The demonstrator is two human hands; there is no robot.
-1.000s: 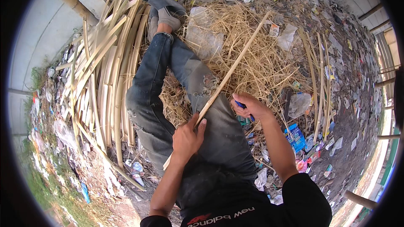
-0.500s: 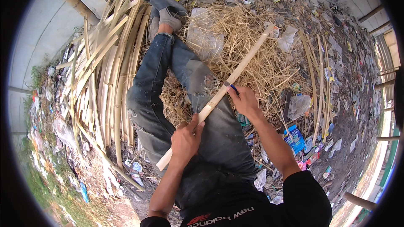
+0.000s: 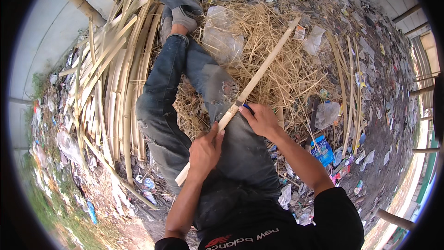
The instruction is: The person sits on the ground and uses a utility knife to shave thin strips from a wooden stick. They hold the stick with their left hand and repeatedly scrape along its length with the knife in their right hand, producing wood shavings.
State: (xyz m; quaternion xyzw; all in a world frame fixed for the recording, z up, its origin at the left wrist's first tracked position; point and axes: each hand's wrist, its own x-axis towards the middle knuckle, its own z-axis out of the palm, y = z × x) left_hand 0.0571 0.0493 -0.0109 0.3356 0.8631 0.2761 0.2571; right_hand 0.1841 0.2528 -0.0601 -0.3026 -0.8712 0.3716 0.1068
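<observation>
Gripping a long, flat, pale tan bamboo strip (image 3: 262,73), the L hand (image 3: 205,153) is closed on its lower part, w/ the thumb on one side & the pointing finger on the other. The rest of that hand's fingers are hidden, so can't tell how they curl. The R hand (image 3: 262,120) is closed too, in a fist round a small knife w/ a blue handle (image 3: 249,108). Its dark blade touches the strip a bit farther up than the L hand, & the R thumb is close to the strip. The 2 hands are near each other, not touching.

The strip lies on a slant over the worn, dark blue-grey jeans (image 3: 159,99), btwn the legs' owner & a big, messy heap of dry, yellow-tan straw shavings (image 3: 277,67). Its low end pokes out past the L wrist; its top end is up over the heap.

Off to the left is a big pile of long, pale tan bamboo strips (image 3: 121,92). A few thin, tan strips (image 3: 350,92) lie on the right, w/ a bright blue, shiny packet (image 3: 322,151) nr their low ends. Bits of litter cover the dirt floor (image 3: 386,106).
</observation>
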